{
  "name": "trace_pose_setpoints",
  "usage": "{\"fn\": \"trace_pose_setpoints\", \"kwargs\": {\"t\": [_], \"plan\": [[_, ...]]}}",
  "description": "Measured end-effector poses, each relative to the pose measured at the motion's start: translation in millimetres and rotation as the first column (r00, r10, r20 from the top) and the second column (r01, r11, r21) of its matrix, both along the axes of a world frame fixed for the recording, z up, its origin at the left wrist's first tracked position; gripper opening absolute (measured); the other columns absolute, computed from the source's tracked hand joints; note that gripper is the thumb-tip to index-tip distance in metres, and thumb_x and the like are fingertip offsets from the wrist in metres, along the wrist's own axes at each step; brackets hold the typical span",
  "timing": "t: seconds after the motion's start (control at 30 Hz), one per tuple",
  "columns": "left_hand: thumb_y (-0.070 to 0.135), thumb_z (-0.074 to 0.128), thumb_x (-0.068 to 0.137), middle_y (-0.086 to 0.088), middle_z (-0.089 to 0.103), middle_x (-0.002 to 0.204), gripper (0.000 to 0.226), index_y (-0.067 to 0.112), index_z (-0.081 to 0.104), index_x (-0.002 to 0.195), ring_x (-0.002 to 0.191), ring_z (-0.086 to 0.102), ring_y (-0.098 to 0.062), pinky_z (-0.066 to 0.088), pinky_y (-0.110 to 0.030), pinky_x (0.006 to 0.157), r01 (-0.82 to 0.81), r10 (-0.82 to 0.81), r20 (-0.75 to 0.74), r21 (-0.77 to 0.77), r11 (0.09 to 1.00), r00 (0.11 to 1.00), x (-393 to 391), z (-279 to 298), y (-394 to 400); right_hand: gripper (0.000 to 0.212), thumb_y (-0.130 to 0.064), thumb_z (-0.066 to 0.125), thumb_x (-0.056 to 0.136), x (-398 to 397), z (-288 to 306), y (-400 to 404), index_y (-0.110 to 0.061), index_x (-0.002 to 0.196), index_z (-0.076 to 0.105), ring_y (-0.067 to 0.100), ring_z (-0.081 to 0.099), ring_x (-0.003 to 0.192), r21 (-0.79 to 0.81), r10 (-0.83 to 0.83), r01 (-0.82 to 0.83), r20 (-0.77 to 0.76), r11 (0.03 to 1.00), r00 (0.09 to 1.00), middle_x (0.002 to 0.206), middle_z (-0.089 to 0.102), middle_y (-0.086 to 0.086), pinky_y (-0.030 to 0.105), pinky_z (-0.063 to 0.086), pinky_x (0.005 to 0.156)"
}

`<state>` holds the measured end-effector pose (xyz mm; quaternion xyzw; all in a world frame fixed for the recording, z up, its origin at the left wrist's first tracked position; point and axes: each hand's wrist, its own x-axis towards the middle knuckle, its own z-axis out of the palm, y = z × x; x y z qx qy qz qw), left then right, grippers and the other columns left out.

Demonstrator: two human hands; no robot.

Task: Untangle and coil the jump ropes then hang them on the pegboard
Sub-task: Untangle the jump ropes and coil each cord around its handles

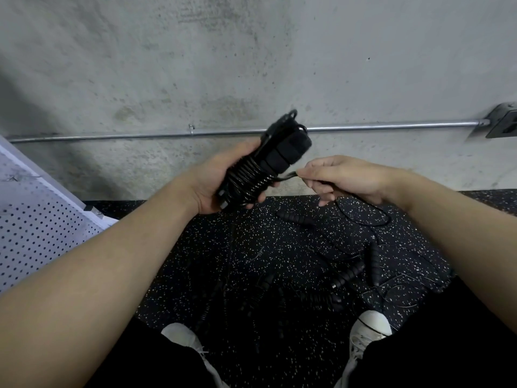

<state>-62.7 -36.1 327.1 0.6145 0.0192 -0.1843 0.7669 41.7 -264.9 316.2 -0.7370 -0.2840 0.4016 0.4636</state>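
We've got the jump rope bundle up in front of us, mid-frame, tilted w/ its top leaning far-right. Our left hand grips it round the lower part, fingers curled underneath; the cord is wound in tight turns around the two black handles. Our right hand is just right of the bundle, pinching the loose cord end between thumb and fingers, so that end runs straight from the coil to our fingertips. More cord drops from the right hand in a loop toward the floor.

On the speckled black floor below, other rope handles lie scattered among thin tangled cords, mostly center-right, between our two white shoes and the wall. The white pegboard sits at the left edge, leaning at an angle. A metal conduit pipe runs along the concrete wall at the far side, ending at a box far right.
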Motion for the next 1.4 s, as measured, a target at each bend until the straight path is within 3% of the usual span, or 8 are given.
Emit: {"fn": "trace_pose_setpoints", "kwargs": {"t": [0.13,0.2,0.33,0.5,0.9,1.07,1.2,1.4], "plan": [[0.04,0.059,0.088,-0.016,0.075,0.09,0.038,0.013,0.058,0.115,0.063,0.069,-0.025,0.057,-0.03,0.053,0.161,-0.145,-0.101,0.174,0.972,0.984,1,-1,-3,0.038,-0.024,0.063,0.096,4,-4,1,-0.025,0.058,0.069,0.014,0.043,0.05,-0.05,-0.037,0.042,0.096,0.998,0.995,0.049,0.047,-0.001,0.035,0.057,0.078],[0.033,0.066,0.084,-0.019,0.075,0.092,0.041,0.016,0.053,0.119,0.071,0.07,-0.033,0.061,-0.035,0.058,0.183,-0.156,-0.131,0.233,0.955,0.979,3,-5,-6,0.016,-0.024,0.07,0.089,4,-7,2,-0.022,0.075,0.077,0.019,0.056,0.065,-0.08,-0.042,0.054,0.138,0.995,0.99,0.065,0.064,0.012,0.032,0.056,0.076],[0.032,0.081,0.079,-0.015,0.073,0.101,0.044,0.025,0.06,0.118,0.077,0.073,-0.033,0.063,-0.038,0.064,0.268,-0.226,-0.152,0.386,0.883,0.962,4,-13,-19,0.017,-0.024,0.072,0.09,-1,-8,7,-0.027,0.074,0.079,0.003,0.06,0.058,-0.098,-0.086,0.107,0.203,0.989,0.975,0.065,0.07,-0.006,0.029,0.047,0.073],[0.054,0.079,0.081,0.008,0.075,0.111,0.045,0.033,0.066,0.118,0.104,0.071,-0.014,0.056,-0.031,0.093,0.361,-0.35,-0.165,0.694,0.623,0.922,7,-25,-29,0.019,-0.042,0.08,0.082,-12,-8,18,-0.024,0.079,0.079,-0.002,0.056,0.054,-0.217,-0.023,0.099,0.331,0.971,0.943,0.067,0.071,-0.007,0.022,0.049,0.063],[0.053,0.056,0.099,0.01,0.065,0.087,0.028,0.027,0.063,0.106,0.085,0.064,-0.012,0.047,-0.023,0.067,-0.029,-0.078,0.067,0.911,0.412,0.995,17,-50,-30,0.018,-0.023,0.064,0.099,-13,-15,32,-0.017,0.115,0.059,0.01,0.057,0.046,-0.114,-0.136,0.179,0.315,0.977,0.939,0.063,0.069,0.002,0.022,0.052,0.049],[0.065,0.055,0.094,0.007,0.061,0.094,0.044,0.023,0.054,0.107,0.082,0.058,-0.006,0.044,-0.027,0.062,-0.1,0.106,0.057,0.879,0.467,0.993,15,-52,-30,0.021,-0.031,0.062,0.101,-15,-14,27,-0.012,0.109,0.059,0.013,0.063,0.05,-0.167,-0.098,0.123,0.154,0.978,0.983,0.056,0.066,0.002,0.023,0.056,0.054],[0.072,0.066,0.083,0.0,0.071,0.094,0.059,0.02,0.06,0.11,0.079,0.068,-0.017,0.053,-0.032,0.064,-0.167,0.265,-0.028,0.713,0.681,0.964,16,-51,-29,0.041,-0.049,0.05,0.103,-13,-12,27,-0.011,0.109,0.063,0.011,0.041,0.046,-0.13,-0.093,0.115,0.169,0.985,0.981,0.051,0.044,-0.007,0.027,0.045,0.053],[0.031,0.08,0.088,-0.016,0.071,0.096,0.04,0.009,0.059,0.114,0.08,0.067,-0.035,0.057,-0.051,0.076,-0.214,0.299,-0.186,0.372,0.903,0.936,19,-47,-28,0.04,-0.051,0.045,0.104,-14,-7,25,-0.021,0.084,0.059,0.007,0.039,0.047,-0.171,-0.068,0.103,0.201,0.98,0.977,0.052,0.044,-0.012,0.022,0.038,0.053]]}}
